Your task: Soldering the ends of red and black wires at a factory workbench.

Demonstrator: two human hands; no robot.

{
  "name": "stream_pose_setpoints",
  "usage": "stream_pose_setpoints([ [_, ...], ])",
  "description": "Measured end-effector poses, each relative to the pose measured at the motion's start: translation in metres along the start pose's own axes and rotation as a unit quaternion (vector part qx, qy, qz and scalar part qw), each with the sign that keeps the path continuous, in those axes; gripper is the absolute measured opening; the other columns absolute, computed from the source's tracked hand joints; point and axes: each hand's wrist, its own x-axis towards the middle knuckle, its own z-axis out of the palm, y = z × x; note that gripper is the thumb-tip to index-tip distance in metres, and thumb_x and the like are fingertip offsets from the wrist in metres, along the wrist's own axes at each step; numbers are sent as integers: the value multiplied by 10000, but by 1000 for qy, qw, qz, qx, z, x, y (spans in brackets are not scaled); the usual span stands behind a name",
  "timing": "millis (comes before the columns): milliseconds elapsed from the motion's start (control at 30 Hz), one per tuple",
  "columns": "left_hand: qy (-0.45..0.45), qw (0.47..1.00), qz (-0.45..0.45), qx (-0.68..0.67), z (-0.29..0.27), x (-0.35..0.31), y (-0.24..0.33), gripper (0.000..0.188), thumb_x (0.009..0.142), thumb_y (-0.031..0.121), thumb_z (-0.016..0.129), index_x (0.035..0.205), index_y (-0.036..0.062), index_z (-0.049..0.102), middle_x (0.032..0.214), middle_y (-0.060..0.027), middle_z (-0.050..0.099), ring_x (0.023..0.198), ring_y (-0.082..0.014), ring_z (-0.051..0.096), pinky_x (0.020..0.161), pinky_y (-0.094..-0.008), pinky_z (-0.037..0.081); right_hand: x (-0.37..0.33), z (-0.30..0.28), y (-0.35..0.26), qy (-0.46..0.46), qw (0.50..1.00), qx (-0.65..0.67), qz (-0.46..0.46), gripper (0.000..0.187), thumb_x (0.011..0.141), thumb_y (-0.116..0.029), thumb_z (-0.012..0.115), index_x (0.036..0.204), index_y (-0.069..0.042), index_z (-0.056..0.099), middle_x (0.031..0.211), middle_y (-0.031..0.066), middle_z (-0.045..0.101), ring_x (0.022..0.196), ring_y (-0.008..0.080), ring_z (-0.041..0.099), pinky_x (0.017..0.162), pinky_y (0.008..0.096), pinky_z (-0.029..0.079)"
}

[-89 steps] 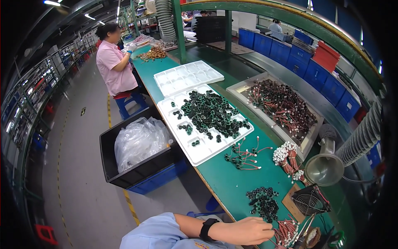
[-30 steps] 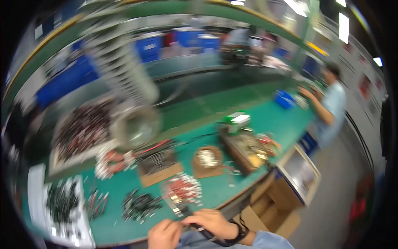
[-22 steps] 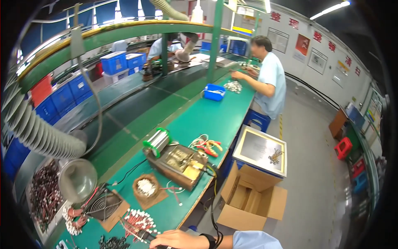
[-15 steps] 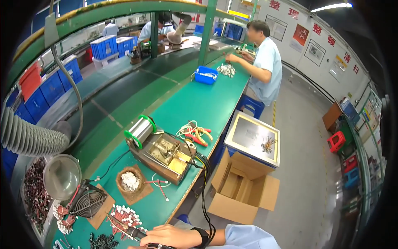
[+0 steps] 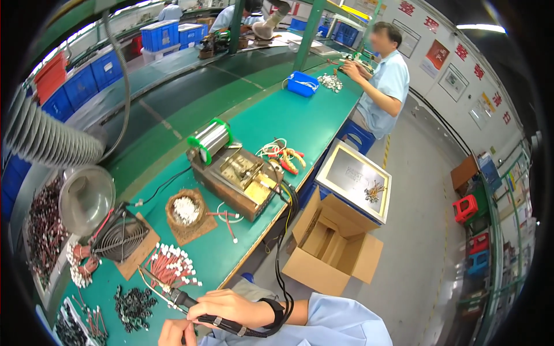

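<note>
Two closed grips: right hand [image 5: 234, 307] clenched around the black soldering iron [image 5: 199, 308], left hand [image 5: 176, 333] pinching something unseen.

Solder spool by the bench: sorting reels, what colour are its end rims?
Green, on the solder spool; head view.

The bench [image 5: 323, 118] is bright green all over, with a dark grey-green belt [image 5: 190, 81] running beside it and a row of blue bins [image 5: 86, 81] plus one red bin [image 5: 49, 75] behind. There's a brown solder pot [image 5: 239, 181] with a silvery spool [image 5: 209, 140] capped in green, a brown bowl [image 5: 186, 209] of white bits, red wires with white tips [image 5: 172, 266] and a little heap of black parts [image 5: 134, 305]. The right hand [image 5: 231, 307] grips a black iron [image 5: 222, 323] and wears a black wrist strap [image 5: 277, 312] over a pale blue sleeve [image 5: 340, 323], same pale blue as the co-worker's shirt [image 5: 386, 86], and on the grey floor sit a tan cardboard box [image 5: 332, 254] and a red stool [image 5: 465, 207].
</note>
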Motion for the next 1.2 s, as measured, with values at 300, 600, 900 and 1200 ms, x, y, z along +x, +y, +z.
stream_pose_setpoints([
  [300,127,969,-86,-191,-4,-31,-35,137,744,-23,627,878,-22,603,764,-121,594,691,-215,602,613,-278,455,10,23,-11,-61,992,58,92,310,713,35,656,994,-58,562,703,48,579,602,137,562,559,237,443],
  [600,145,866,-149,-455,-22,-42,-67,217,811,-32,596,1024,-9,565,977,-76,595,853,-128,589,751,-256,475,26,56,-11,11,995,33,97,378,705,103,665,965,-49,438,800,105,589,690,146,584,646,260,467],
  [900,141,830,-90,-532,6,-38,-93,203,891,109,551,1074,23,529,925,-36,577,769,-86,595,675,-235,486,5,36,0,126,985,-81,87,240,811,-62,618,1012,-17,495,841,128,556,742,215,557,671,288,463],
  [1200,171,818,-41,-547,3,-48,-105,204,897,129,542,1066,20,503,944,-46,513,654,-70,571,580,-224,437,39,50,-11,115,962,-246,5,281,708,29,698,848,-13,458,726,98,469,616,180,482,581,283,415],
])
